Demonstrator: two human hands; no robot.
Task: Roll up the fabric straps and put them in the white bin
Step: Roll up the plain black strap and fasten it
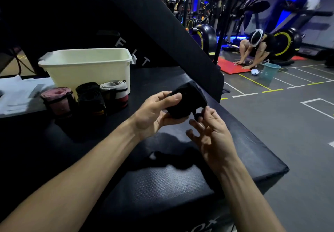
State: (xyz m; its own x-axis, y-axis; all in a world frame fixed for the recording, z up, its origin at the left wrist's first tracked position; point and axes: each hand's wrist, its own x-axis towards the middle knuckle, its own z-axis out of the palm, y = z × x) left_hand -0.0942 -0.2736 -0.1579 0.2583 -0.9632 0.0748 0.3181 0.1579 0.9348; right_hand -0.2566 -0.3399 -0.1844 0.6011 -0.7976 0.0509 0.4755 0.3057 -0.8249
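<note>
My forearms reach out over a black padded platform (180, 186). My right hand (211, 134) is nearest, palm turned toward me, the lower fingers spread and loose while the thumb and forefinger pinch the short loose end of a black fabric strap (186, 101). My left hand (155, 110) grips the rolled body of that strap, thumb laid across its top and fingers curled beneath it, so the roll sits above the pad between both hands, not touching the surface.

Further off to the left, four rolled straps stand on the pad just in front of the white bin (86, 65): a pink roll (57, 101) at the left, two black rolls (90, 97) packed together in the middle, and a grey-white roll (115, 92) with a red band at the right, touching the bin's front wall. I cannot see any strap inside the bin from this angle. Some white paper (18, 92) lies left of the rolls.

A dark slanted panel (162, 23) rises behind the bin. Beyond it, on the marked gym floor, a person (256, 47) crouches on a red mat (233, 67) beside a teal bucket (271, 72), with exercise machines behind.
</note>
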